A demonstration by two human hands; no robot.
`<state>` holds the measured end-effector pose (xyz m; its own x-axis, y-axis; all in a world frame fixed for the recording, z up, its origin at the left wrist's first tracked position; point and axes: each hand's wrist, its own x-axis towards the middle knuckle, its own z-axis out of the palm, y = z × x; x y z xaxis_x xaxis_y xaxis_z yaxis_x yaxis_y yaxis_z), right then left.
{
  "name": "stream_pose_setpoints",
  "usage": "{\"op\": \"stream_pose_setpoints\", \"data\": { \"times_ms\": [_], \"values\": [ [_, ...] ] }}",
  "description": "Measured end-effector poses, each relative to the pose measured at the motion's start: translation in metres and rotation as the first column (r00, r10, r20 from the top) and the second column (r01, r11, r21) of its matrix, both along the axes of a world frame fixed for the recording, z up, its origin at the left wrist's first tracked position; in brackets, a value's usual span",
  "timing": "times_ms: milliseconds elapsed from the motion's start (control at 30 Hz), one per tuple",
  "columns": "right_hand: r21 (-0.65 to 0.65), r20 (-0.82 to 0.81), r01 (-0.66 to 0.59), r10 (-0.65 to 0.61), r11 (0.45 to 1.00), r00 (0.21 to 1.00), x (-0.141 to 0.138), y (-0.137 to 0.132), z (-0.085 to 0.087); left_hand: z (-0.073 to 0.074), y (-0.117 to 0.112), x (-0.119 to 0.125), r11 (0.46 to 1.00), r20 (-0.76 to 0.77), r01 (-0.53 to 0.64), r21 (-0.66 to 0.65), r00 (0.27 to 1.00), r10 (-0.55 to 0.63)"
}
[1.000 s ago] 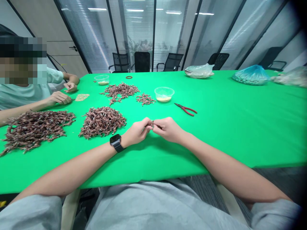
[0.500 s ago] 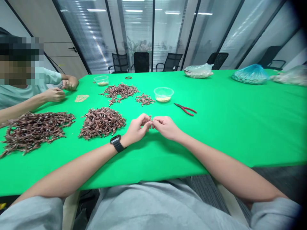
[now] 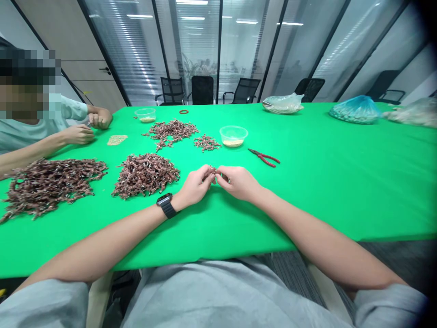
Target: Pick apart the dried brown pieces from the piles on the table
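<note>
My left hand and my right hand meet over the green table, fingertips pinched together on one small brown piece. A black watch sits on my left wrist. Just left of my left hand lies a heap of the same brown pieces. A clear bowl with pale bits stands farther back, and red-handled pliers lie to its right.
Another person's hands work at the left edge beside a large brown heap. Two more brown piles, a second bowl, plastic bags and chairs at the far side.
My two hands stay pinched on the small piece and have shifted slightly away from me. The other person's hands have drawn closer together.
</note>
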<state>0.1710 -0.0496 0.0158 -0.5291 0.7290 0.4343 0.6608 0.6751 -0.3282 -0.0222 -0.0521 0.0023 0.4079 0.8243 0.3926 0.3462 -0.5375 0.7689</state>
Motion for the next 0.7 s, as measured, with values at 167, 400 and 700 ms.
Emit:
{"op": "stream_pose_setpoints", "data": {
  "times_ms": [167,400,700],
  "values": [
    [0.023,0.048,0.023,-0.024,0.999,0.999,0.0001,0.0007,-0.0010,-0.0033,-0.0002,-0.0001,0.997,0.075,0.017,-0.076,0.997,-0.011],
    [0.083,0.162,0.006,-0.020,0.996,0.987,-0.0013,0.0010,-0.0048,-0.0032,-0.0008,-0.0003,0.999,0.027,-0.010,-0.039,1.000,0.011],
    [0.115,0.316,0.044,-0.079,0.992,0.945,-0.0070,-0.0020,-0.0050,-0.0033,-0.0010,-0.0019,1.000,-0.013,0.010,0.000,1.000,-0.010]
  ]
}}
